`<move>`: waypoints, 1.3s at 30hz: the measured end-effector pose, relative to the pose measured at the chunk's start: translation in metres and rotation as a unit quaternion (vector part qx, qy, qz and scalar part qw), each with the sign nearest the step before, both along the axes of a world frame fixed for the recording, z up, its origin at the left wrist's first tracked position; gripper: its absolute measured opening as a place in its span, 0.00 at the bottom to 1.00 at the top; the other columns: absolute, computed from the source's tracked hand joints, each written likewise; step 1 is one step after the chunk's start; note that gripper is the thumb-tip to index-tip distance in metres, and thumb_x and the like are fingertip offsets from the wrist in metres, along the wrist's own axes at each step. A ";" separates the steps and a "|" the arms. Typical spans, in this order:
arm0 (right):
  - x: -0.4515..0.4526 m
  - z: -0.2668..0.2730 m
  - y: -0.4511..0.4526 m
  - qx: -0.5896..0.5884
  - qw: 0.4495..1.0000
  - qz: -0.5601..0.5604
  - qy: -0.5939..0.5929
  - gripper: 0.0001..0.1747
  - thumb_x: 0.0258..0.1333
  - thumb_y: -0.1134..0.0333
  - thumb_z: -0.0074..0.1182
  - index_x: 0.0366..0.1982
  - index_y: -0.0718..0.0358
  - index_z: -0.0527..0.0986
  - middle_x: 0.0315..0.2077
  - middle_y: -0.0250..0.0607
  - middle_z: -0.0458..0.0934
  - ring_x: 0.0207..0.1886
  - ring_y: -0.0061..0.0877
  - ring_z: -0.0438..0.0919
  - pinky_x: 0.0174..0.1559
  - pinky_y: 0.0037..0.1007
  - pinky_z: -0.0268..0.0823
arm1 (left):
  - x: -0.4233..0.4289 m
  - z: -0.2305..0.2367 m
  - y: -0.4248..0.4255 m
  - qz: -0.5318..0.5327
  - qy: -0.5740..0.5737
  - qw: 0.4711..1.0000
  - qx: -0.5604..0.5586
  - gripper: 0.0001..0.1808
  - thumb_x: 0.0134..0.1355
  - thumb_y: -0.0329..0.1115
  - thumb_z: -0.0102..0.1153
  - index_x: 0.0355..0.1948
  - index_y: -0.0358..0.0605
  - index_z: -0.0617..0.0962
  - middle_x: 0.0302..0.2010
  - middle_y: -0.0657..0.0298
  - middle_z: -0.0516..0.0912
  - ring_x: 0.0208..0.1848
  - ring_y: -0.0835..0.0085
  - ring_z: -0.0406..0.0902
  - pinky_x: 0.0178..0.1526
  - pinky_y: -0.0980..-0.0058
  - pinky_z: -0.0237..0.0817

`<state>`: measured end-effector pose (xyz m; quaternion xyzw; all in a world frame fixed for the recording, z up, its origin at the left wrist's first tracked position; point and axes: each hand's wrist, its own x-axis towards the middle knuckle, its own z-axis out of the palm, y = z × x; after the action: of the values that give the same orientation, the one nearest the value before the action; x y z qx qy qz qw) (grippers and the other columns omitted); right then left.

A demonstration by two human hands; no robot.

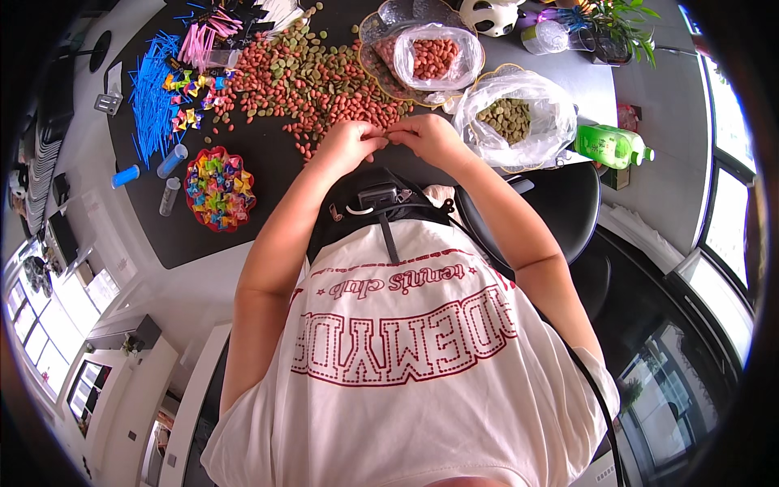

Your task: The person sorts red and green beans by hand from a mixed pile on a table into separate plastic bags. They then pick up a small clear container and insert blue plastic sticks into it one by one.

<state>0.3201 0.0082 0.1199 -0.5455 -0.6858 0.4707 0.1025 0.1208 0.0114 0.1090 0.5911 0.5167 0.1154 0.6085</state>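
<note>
My left hand point(349, 145) and my right hand point(428, 137) meet fingertip to fingertip at the near edge of a mixed heap. Both have thumb and fingers pinched together; whatever may be between them is too small and covered to make out. The heap holds red-skinned peanuts point(359, 108) and flat green beans point(296, 56), spread over the dark table. Beyond my right hand, a clear plastic bag of red peanuts point(433, 59) rests in a gold-rimmed glass dish point(380, 29). To the right, a second plastic bag point(551, 115) holds green beans point(506, 118).
At left lie blue sticks point(153, 97), pink sticks point(198, 44), wrapped candies point(185, 119), clear tubes point(170, 196) and a red scalloped bowl point(190, 210) of small colourful pieces. A panda figure point(492, 17), potted plant point(614, 33) and green bottles point(608, 146) stand right. A black chair point(563, 210) adjoins the table.
</note>
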 end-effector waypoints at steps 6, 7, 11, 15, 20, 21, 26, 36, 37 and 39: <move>0.039 0.001 0.005 0.002 0.994 -0.102 -0.030 0.12 0.52 0.59 0.59 0.36 0.56 0.81 0.29 0.42 0.82 0.32 0.35 0.81 0.38 0.34 0.72 | -0.014 -0.020 0.006 0.051 -0.007 0.998 0.030 0.10 0.61 0.33 0.59 0.39 0.37 0.82 0.28 0.64 0.84 0.23 0.82 0.76 0.29 0.81 0.68; 0.051 0.006 0.010 0.031 0.990 -0.118 -0.072 0.12 0.52 0.60 0.60 0.36 0.57 0.81 0.29 0.41 0.83 0.31 0.34 0.81 0.38 0.33 0.72 | -0.022 -0.029 0.008 0.047 0.018 0.996 0.077 0.11 0.61 0.33 0.58 0.40 0.38 0.81 0.29 0.63 0.84 0.24 0.81 0.77 0.30 0.81 0.68; 0.123 -0.003 0.020 0.081 0.963 -0.198 -0.166 0.14 0.52 0.58 0.59 0.34 0.59 0.81 0.30 0.42 0.83 0.34 0.35 0.82 0.40 0.32 0.72 | -0.056 -0.054 0.007 0.096 0.100 0.985 0.101 0.12 0.62 0.36 0.56 0.41 0.39 0.81 0.31 0.61 0.85 0.25 0.76 0.81 0.31 0.79 0.69; 0.183 -0.024 0.016 0.104 0.931 -0.224 -0.271 0.13 0.50 0.57 0.58 0.33 0.58 0.82 0.30 0.43 0.82 0.36 0.38 0.80 0.41 0.35 0.70 | -0.082 -0.072 0.004 0.105 0.187 0.971 0.107 0.11 0.61 0.37 0.56 0.39 0.40 0.81 0.28 0.59 0.84 0.26 0.71 0.81 0.31 0.74 0.69; 0.207 -0.052 0.015 0.060 0.909 -0.198 -0.363 0.14 0.52 0.56 0.55 0.34 0.56 0.81 0.34 0.43 0.82 0.40 0.39 0.80 0.43 0.38 0.70 | -0.102 -0.105 -0.009 0.105 0.221 0.960 0.134 0.09 0.59 0.37 0.58 0.35 0.44 0.81 0.28 0.57 0.83 0.32 0.61 0.81 0.36 0.66 0.70; 0.209 -0.057 0.014 0.061 0.904 -0.193 -0.376 0.14 0.53 0.56 0.54 0.35 0.56 0.81 0.34 0.43 0.81 0.40 0.39 0.79 0.43 0.39 0.70 | -0.104 -0.107 -0.011 0.102 0.224 0.959 0.139 0.08 0.58 0.37 0.58 0.35 0.45 0.81 0.29 0.57 0.83 0.33 0.60 0.80 0.37 0.65 0.70; 0.212 -0.066 0.014 0.063 0.895 -0.175 -0.405 0.14 0.55 0.55 0.52 0.36 0.55 0.81 0.36 0.43 0.81 0.41 0.40 0.79 0.44 0.40 0.70 | -0.101 -0.108 -0.017 0.078 0.280 0.947 0.140 0.08 0.58 0.38 0.58 0.35 0.48 0.81 0.33 0.60 0.84 0.38 0.60 0.80 0.39 0.64 0.70; 0.217 -0.069 0.013 0.068 0.890 -0.187 -0.410 0.15 0.55 0.55 0.51 0.36 0.55 0.81 0.35 0.43 0.82 0.40 0.41 0.80 0.44 0.41 0.70 | -0.083 -0.099 -0.021 0.010 0.360 0.921 0.151 0.12 0.55 0.41 0.62 0.37 0.47 0.81 0.36 0.59 0.82 0.41 0.60 0.79 0.40 0.64 0.70; 0.215 -0.069 0.013 0.070 0.891 -0.184 -0.409 0.15 0.55 0.54 0.51 0.36 0.55 0.81 0.35 0.43 0.82 0.40 0.41 0.80 0.44 0.41 0.70 | -0.080 -0.096 -0.022 0.003 0.373 0.916 0.151 0.13 0.55 0.42 0.62 0.38 0.47 0.81 0.37 0.59 0.82 0.41 0.60 0.79 0.40 0.64 0.71; 0.218 -0.069 0.014 0.075 0.891 -0.184 -0.409 0.15 0.55 0.54 0.51 0.36 0.55 0.81 0.35 0.43 0.82 0.40 0.41 0.80 0.44 0.41 0.70 | -0.078 -0.097 -0.023 0.003 0.374 0.911 0.171 0.13 0.55 0.42 0.62 0.37 0.45 0.80 0.35 0.58 0.82 0.40 0.59 0.79 0.40 0.64 0.70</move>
<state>0.5378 0.0219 0.0511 -0.7967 -0.5878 0.1264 -0.0617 0.0425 -0.0113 0.0116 0.6841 0.6810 -0.0258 0.2598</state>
